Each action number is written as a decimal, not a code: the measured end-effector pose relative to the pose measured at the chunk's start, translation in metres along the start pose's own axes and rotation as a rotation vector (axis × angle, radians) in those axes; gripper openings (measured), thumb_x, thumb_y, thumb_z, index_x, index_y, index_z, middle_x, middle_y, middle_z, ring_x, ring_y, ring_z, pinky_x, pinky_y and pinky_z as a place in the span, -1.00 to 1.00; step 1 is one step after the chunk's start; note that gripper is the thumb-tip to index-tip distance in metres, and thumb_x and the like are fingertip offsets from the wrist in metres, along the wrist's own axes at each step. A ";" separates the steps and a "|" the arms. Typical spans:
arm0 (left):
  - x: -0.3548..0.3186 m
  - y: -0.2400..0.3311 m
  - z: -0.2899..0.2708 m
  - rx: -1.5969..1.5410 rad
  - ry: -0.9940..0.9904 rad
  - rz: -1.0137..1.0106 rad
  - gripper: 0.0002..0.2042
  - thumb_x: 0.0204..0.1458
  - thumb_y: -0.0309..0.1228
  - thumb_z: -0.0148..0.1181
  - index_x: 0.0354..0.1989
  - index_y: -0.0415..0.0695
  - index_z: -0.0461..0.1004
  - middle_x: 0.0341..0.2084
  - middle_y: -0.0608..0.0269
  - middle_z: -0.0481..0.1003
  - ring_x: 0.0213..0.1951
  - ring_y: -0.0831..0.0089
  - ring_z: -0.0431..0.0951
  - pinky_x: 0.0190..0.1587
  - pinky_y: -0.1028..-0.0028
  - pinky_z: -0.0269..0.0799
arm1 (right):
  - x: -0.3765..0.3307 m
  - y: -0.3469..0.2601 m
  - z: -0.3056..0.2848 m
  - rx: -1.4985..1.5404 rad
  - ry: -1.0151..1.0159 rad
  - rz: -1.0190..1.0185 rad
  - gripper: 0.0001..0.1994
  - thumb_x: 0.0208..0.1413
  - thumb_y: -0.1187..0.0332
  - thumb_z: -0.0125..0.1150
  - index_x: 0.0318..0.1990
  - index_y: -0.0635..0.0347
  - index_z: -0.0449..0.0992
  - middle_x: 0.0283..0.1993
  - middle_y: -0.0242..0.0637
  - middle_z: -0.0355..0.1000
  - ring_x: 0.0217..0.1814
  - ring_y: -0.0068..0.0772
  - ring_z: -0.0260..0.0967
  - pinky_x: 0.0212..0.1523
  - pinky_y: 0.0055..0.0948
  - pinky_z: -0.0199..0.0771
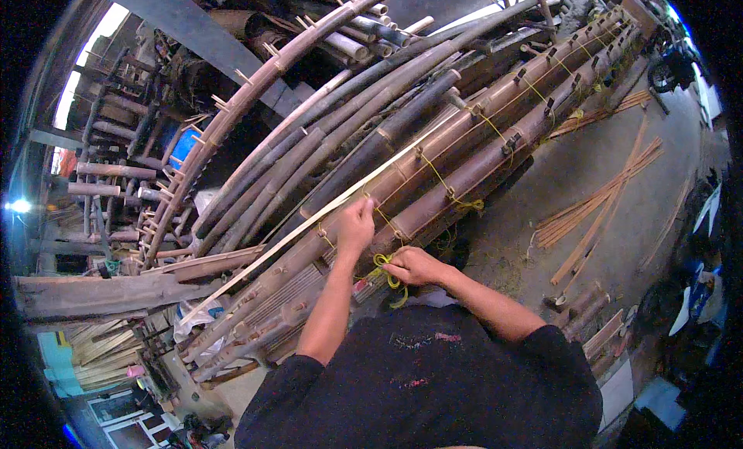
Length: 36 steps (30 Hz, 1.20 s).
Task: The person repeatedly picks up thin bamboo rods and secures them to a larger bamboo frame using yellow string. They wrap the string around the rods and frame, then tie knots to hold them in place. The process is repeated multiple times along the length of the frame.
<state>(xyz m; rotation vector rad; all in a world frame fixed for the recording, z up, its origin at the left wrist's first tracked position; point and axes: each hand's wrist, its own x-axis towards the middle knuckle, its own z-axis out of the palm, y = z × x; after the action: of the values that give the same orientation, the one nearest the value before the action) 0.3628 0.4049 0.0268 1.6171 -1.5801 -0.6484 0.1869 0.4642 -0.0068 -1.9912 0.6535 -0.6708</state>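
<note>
Long brown bamboo poles (464, 151) lie side by side, tied together at intervals with yellow cord (453, 193). My left hand (354, 226) presses down on a pole and pinches the cord beside a thin pale bamboo strip (309, 221) that runs diagonally across the poles. My right hand (414, 265) grips a loose loop of the yellow cord (391, 277) at the lower edge of the poles. Both forearms come up from my dark shirt at the bottom.
More bamboo poles (325, 116) are stacked up and left, some with short pegs. Loose thin bamboo slats (604, 197) lie on the dirt floor to the right. Short bamboo offcuts (588, 302) sit at right, and split strips (101, 348) at lower left.
</note>
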 end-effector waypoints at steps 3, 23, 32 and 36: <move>0.062 0.047 -0.024 -0.112 0.011 -0.071 -0.71 0.22 -0.30 -0.04 -0.32 -0.27 0.53 -0.67 0.22 0.44 -0.56 0.51 0.44 -0.44 0.45 0.35 | 0.001 -0.011 -0.011 -0.045 -0.141 0.196 -0.61 0.10 0.20 0.06 -0.62 0.34 0.38 -0.60 0.06 0.33 -0.49 0.13 0.33 -0.38 -0.05 0.34; -0.104 -0.094 -0.085 0.312 -0.196 0.010 -0.72 0.04 -0.38 0.03 -0.12 -0.27 0.43 -0.30 -0.18 0.54 -0.20 -0.07 0.55 -0.14 0.14 0.44 | 0.089 -0.093 0.114 0.612 0.792 0.288 -0.72 0.19 0.22 -0.08 -0.42 0.20 0.42 -0.46 -0.26 0.36 -0.39 -0.32 0.30 -0.34 -0.31 0.32; -0.085 -0.070 -0.095 0.179 -0.257 -0.300 -0.70 0.21 -0.22 -0.06 -0.16 -0.21 0.47 -0.21 -0.24 0.47 -0.12 -0.18 0.45 -0.14 0.04 0.33 | 0.189 -0.055 0.067 -0.517 0.452 0.077 -0.51 0.23 0.00 -0.07 -0.44 0.33 0.46 -0.52 -0.18 0.40 -0.41 -0.30 0.34 -0.32 -0.36 0.34; -0.102 -0.115 -0.083 0.144 0.003 0.057 -0.71 0.24 -0.24 -0.09 -0.30 -0.22 0.44 -0.52 -0.16 0.45 -0.35 -0.15 0.49 -0.30 0.10 0.35 | 0.154 -0.136 0.026 0.319 -0.177 0.254 -0.54 0.25 0.10 -0.05 -0.52 0.37 0.35 -0.60 -0.30 0.24 -0.48 -0.53 0.14 -0.40 -0.39 0.27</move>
<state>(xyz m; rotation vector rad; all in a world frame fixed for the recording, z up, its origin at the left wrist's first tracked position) 0.4869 0.5116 -0.0341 1.6690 -1.6976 -0.5123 0.3390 0.4367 0.1318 -1.6174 0.6352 -0.4109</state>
